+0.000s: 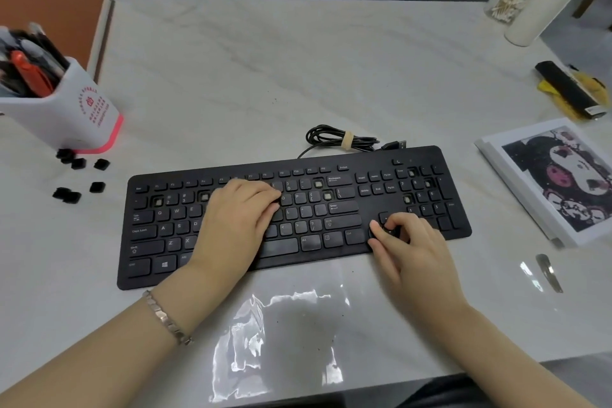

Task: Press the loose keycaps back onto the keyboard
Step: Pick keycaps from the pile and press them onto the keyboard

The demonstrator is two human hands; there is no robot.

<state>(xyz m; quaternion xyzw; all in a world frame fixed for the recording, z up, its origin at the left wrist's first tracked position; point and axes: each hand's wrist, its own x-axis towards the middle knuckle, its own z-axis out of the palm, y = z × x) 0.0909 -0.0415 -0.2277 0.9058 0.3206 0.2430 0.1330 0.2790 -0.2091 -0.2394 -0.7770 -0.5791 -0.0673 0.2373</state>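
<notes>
A black keyboard (pixel 331 209) lies across the middle of the table, with several bare switch sockets showing in the number row, near Backspace and in the numpad. Several loose black keycaps (pixel 79 175) sit on the table left of it. My left hand (pixel 238 219) rests flat on the letter keys, fingers straight and pointing right. My right hand (pixel 407 242) is over the arrow-key cluster, thumb and curled fingers pinching a black keycap (pixel 390 229) down against the keyboard there.
A white and pink pen holder (pixel 66 109) stands at the left behind the loose keycaps. The coiled cable (pixel 341 139) lies behind the keyboard. A printed picture (pixel 563 179) lies to the right, with a black and yellow tool (pixel 569 89), a jar and a white bottle further back.
</notes>
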